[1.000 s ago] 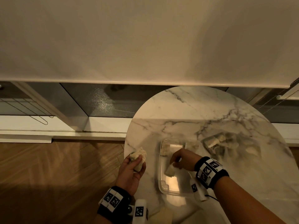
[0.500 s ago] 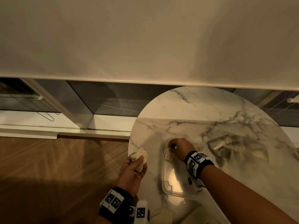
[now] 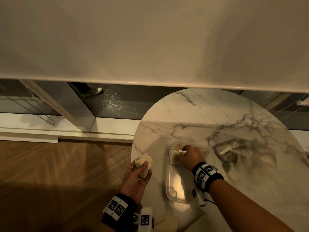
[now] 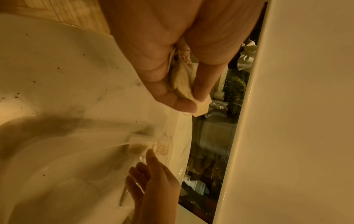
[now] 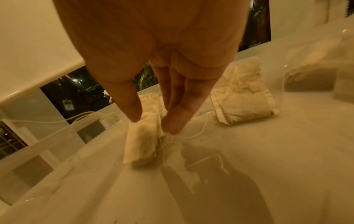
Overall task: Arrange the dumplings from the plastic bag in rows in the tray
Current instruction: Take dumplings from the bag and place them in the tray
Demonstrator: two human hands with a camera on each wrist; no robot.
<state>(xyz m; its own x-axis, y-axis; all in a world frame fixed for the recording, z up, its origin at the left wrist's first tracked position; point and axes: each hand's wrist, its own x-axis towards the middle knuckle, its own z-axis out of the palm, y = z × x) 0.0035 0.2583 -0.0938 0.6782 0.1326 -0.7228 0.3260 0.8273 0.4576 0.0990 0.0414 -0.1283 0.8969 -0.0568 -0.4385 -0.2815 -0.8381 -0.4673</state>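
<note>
We see right hand (image 3: pixel 189 157) in far-left corner of clear tray (image 3: pixel 168 180), fingertips (image 5: pixel 134 112) pinching pale crumpled dumpling (image 5: pixel 141 139), long axis running away from wrist. Second dumpling (image 5: pixel 243 91) lies right of it. Left hand (image 3: pixel 136 177) grips another dumpling (image 3: pixel 144 163) lower centre, off edge of round marble table (image 3: pixel 192 114). Plastic bag (image 3: pixel 234 151) at right. Wood floor (image 3: pixel 58 173) at left.

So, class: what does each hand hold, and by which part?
The left hand grips dumplings around the middle. The right hand pinches one dumpling by its upper end, in the tray.
</note>
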